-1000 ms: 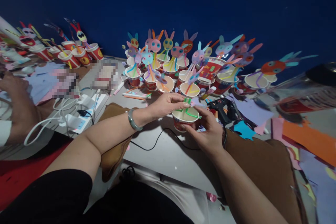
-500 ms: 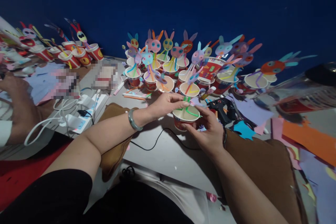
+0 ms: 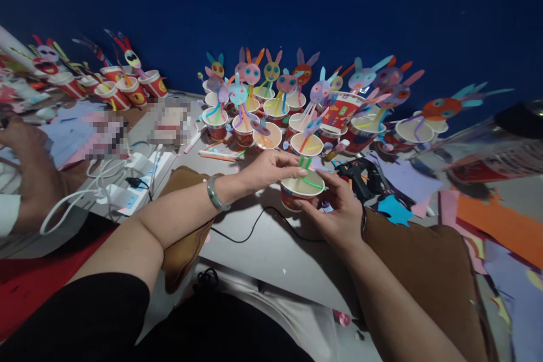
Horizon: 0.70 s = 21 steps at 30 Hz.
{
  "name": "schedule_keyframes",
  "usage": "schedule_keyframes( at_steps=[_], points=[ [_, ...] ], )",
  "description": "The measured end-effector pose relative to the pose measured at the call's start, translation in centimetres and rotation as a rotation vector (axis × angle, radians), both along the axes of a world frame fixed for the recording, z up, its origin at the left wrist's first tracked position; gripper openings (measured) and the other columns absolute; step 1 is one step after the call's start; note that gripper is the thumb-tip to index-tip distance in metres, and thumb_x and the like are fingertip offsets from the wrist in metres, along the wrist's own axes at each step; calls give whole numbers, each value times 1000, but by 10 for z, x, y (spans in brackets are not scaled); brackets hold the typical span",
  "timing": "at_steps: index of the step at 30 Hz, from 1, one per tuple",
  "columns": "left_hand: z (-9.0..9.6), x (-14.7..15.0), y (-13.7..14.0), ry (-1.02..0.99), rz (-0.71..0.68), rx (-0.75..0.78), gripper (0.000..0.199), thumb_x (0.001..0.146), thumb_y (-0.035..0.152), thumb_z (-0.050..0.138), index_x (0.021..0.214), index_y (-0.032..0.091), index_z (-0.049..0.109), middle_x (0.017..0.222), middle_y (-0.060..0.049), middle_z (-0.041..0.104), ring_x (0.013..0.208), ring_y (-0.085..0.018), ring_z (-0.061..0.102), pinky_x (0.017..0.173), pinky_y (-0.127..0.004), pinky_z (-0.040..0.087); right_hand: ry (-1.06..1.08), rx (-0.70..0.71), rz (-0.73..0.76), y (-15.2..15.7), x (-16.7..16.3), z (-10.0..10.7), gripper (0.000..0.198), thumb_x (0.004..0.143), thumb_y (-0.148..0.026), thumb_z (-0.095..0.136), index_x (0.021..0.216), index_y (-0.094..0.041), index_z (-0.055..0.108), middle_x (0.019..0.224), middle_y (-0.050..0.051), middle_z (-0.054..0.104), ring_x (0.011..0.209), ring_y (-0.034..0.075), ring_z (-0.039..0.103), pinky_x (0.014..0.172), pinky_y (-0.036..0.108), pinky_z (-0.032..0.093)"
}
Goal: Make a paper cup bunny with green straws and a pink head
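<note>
A paper cup (image 3: 292,199) with a red printed outside and pale inside is held a little above the table in front of me. Around its right side curve the fingers of my right hand (image 3: 341,209), thumb at the front. My left hand (image 3: 271,171) pinches a bright green strip (image 3: 304,163) at the cup's far rim. A bent green length (image 3: 313,183) lies against the inside of the cup. I cannot tell whether it is a straw or a pipe cleaner. Just beyond stands another cup (image 3: 306,146) with a paper rabbit figure (image 3: 314,124) in it.
Several cups with rabbit heads line the blue wall (image 3: 271,0). Right of my hands lie a black glue gun (image 3: 360,174), coloured paper (image 3: 500,220) and a brown cushion (image 3: 424,271). A power strip (image 3: 144,181) and a co-worker's arm (image 3: 34,164) are at left; a black cable (image 3: 254,232) crosses the table.
The held cup has shifted very slightly to the right, and the green strip has tilted a little. Both hands keep nearly the same grip.
</note>
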<state>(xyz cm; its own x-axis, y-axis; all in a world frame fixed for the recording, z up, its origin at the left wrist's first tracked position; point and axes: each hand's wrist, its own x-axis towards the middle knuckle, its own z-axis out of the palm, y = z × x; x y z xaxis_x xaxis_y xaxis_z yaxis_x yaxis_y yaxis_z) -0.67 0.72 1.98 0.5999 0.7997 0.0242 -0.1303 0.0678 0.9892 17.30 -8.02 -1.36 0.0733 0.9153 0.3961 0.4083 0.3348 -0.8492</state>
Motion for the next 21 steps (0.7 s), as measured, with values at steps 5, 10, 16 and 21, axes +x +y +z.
schedule_keyframes(
  at_steps=[5, 10, 16, 21],
  points=[
    [0, 3, 3, -108, 35, -198, 60, 83, 72, 61, 89, 13, 75, 90, -9, 75, 88, -19, 67, 89, -34, 50, 77, -33, -10, 2, 2, 1, 63, 70, -42, 87, 124, -25, 60, 118, 9, 67, 53, 8, 53, 50, 31, 54],
    [1, 2, 6, -103, 84, -250, 56, 88, 67, 58, 93, 15, 77, 100, -10, 77, 103, -23, 68, 99, -39, 48, 119, -71, -21, 5, 4, 1, 63, 69, -44, 87, 124, -26, 60, 100, 4, 67, 53, 9, 51, 51, 31, 52],
    [4, -1, 1, -61, 26, -105, 50, 65, 43, 90, 101, 12, 76, 104, -9, 74, 98, -19, 66, 96, -35, 48, 136, -53, 20, 5, 2, 0, 65, 69, -41, 88, 126, -27, 60, 102, 4, 67, 52, 9, 50, 48, 29, 50],
    [-2, 0, 2, -34, 18, -80, 48, 62, 41, 91, 98, 11, 78, 100, -9, 75, 93, -17, 65, 92, -34, 48, 137, -27, 35, 4, 0, -1, 66, 69, -38, 89, 127, -28, 60, 115, 7, 65, 53, 7, 52, 48, 29, 51]
  ],
)
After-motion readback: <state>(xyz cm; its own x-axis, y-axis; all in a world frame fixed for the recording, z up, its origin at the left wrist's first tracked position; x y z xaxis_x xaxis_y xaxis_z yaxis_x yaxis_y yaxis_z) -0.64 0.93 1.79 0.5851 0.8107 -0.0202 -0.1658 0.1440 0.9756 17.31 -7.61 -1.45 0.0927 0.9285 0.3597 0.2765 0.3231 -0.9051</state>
